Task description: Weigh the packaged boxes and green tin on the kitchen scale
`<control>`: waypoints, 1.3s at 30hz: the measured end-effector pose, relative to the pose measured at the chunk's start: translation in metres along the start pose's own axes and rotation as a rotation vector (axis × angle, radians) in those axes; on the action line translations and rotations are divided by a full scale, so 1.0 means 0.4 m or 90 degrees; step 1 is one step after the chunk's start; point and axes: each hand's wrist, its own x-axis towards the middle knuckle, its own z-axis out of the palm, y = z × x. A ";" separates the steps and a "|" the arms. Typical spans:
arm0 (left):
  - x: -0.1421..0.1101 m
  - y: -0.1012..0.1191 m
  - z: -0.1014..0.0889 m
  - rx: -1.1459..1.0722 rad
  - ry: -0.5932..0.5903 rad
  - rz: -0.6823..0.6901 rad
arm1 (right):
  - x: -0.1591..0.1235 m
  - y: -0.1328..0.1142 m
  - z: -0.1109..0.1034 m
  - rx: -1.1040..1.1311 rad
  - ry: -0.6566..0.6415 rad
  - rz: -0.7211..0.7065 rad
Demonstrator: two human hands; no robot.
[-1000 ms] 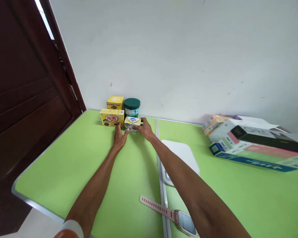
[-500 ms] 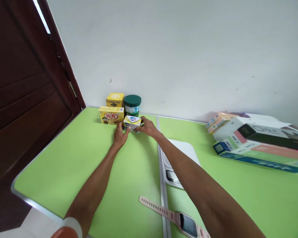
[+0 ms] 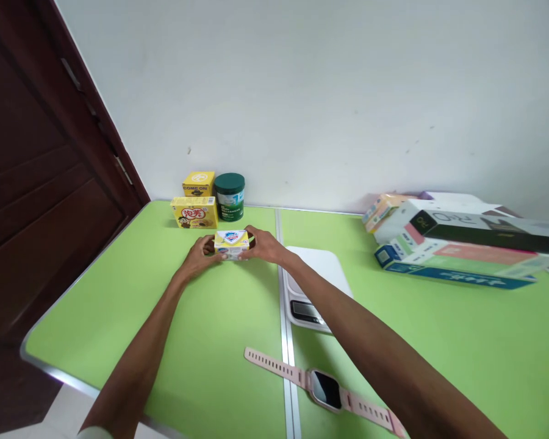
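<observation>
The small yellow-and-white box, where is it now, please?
In the head view, the small yellow-and-white box is left of the picture's centre, held between the left hand and the right hand, in front of the green tub.

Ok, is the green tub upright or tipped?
Upright: the green tub stands on the table, its lid on top, behind the yellow-and-white box.

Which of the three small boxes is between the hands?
The white-yellow box, between left hand and right hand; the COME ON box and cartoon box stand behind, untouched.
</observation>
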 end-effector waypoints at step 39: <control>-0.037 0.247 0.331 0.150 -0.159 0.198 | -0.468 0.088 -0.273 -0.122 0.179 0.015</control>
